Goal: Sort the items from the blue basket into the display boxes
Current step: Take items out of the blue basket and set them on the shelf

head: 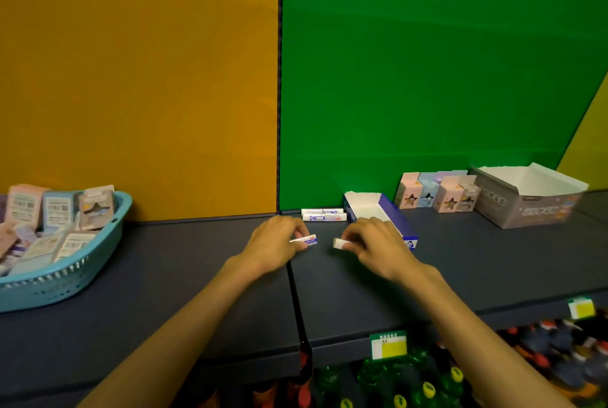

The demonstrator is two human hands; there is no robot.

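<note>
Step in hand, judged: load erasers into blue-white display box (381,215) at centre far shelf. Best laid lengthwise, flat, aligned with box walls. Left hand (274,245) pinches sleeved eraser (306,240) between thumb and curled fingers; right hand (375,241) pinches white eraser (339,243) likewise. Blue basket (65,279) far left, still stocked.

orange wall panel (138,78) left, green wall panel (427,62) right, dark seam between. dark grey shelf (164,292) below, price tags (390,346) on its edge, blurry bottles (427,384) underneath, probably drinks.
</note>
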